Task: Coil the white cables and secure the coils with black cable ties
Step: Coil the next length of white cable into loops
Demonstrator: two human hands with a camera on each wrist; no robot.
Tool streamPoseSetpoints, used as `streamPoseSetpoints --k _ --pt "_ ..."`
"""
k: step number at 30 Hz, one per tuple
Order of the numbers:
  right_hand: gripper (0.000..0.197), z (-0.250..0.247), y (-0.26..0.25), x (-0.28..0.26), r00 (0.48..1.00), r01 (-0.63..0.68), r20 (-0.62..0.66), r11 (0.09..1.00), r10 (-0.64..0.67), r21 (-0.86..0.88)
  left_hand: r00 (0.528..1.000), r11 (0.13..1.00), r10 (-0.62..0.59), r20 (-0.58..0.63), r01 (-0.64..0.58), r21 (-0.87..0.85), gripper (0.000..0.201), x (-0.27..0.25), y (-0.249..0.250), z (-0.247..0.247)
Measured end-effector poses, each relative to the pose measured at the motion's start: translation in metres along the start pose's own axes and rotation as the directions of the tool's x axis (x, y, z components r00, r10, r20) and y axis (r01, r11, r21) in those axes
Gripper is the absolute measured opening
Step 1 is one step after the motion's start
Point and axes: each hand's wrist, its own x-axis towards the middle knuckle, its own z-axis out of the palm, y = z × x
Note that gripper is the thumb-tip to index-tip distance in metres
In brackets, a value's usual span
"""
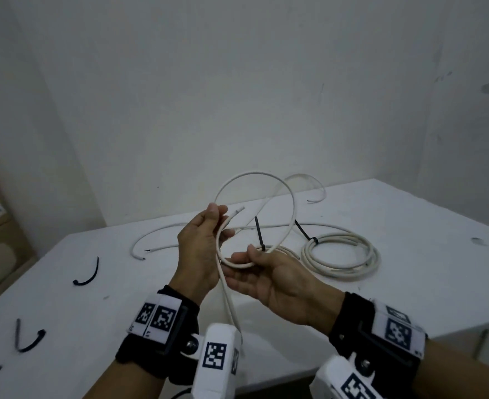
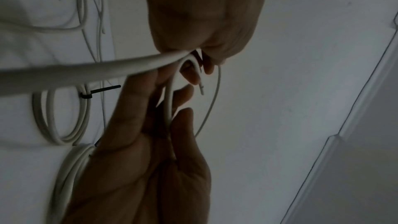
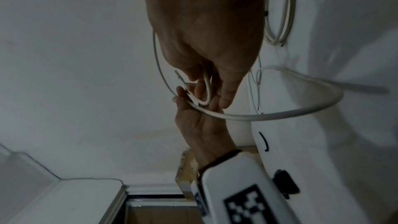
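Note:
Both hands hold one white cable (image 1: 254, 174) up over the white table (image 1: 416, 223), bent into a loop. My left hand (image 1: 220, 221) grips the loop's left side near the cut end (image 1: 239, 210). Palm up, my right hand (image 1: 243, 264) pinches the bottom of the loop between thumb and fingers. The cable's tail (image 1: 228, 305) hangs down between my wrists. In the left wrist view the left hand (image 2: 206, 54) is above and the right hand (image 2: 172, 106) below, both on the cable (image 2: 107, 69). The right wrist view shows the right hand (image 3: 206, 88) and the left hand (image 3: 186, 99) on the loop (image 3: 280, 111).
A tied coil (image 1: 342, 256) with its black tie (image 1: 303, 231) lies at the right. A second tied coil (image 1: 287, 250) with an upright tie (image 1: 259, 231) sits behind my right hand. Loose white cables (image 1: 162, 234) lie further back. Loose black ties (image 1: 89, 276) (image 1: 27, 339) lie at the left.

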Motion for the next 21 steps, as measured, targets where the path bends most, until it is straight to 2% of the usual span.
streamPoseSetpoints --k 6,8,12,14,16,17,18,19,20,21 --pt "0.034 -0.003 0.006 0.004 0.997 0.028 0.072 0.993 -0.02 -0.112 0.986 0.979 -0.166 -0.018 0.167 0.121 0.025 0.005 -0.003 -0.01" --pt "0.033 -0.005 0.007 0.004 0.996 0.037 0.088 0.986 -0.023 -0.164 0.985 0.979 -0.167 -0.042 0.17 0.11 0.025 0.007 -0.004 -0.011" --pt "0.043 -0.017 0.001 -0.001 0.994 0.014 0.104 0.921 0.028 -0.39 0.986 0.986 -0.145 -0.083 0.151 0.066 0.024 0.01 -0.003 -0.013" --pt "0.039 -0.023 -0.01 -0.008 0.998 0.03 0.067 0.883 0.002 -0.469 0.985 0.986 -0.139 -0.098 0.147 0.077 0.02 0.011 -0.002 -0.015" --pt "0.039 -0.027 -0.026 -0.014 0.993 0.072 -0.051 0.882 -0.109 -0.466 0.987 0.986 -0.118 -0.111 0.129 0.102 0.017 0.012 0.0 -0.019" --pt "0.041 -0.03 -0.034 -0.015 0.966 0.126 -0.138 0.866 -0.218 -0.484 0.989 0.986 -0.101 -0.107 0.114 0.123 0.016 0.013 0.001 -0.021" --pt "0.042 -0.034 -0.043 -0.016 0.902 0.205 -0.21 0.803 -0.377 -0.56 0.992 0.984 -0.079 -0.095 0.093 0.15 0.015 0.013 0.002 -0.022" --pt "0.04 -0.036 -0.052 -0.016 0.798 0.271 -0.23 0.674 -0.556 -0.688 0.996 0.982 -0.054 -0.076 0.067 0.179 0.015 0.013 0.002 -0.023" --pt "0.038 -0.037 -0.06 -0.016 0.688 0.313 -0.162 0.49 -0.707 -0.813 0.998 0.978 -0.03 -0.052 0.041 0.206 0.013 0.013 0.002 -0.023" --pt "0.037 -0.036 -0.068 -0.018 0.61 0.342 -0.027 0.294 -0.792 -0.892 1.0 0.973 -0.013 -0.023 0.018 0.232 0.012 0.012 0.003 -0.023"
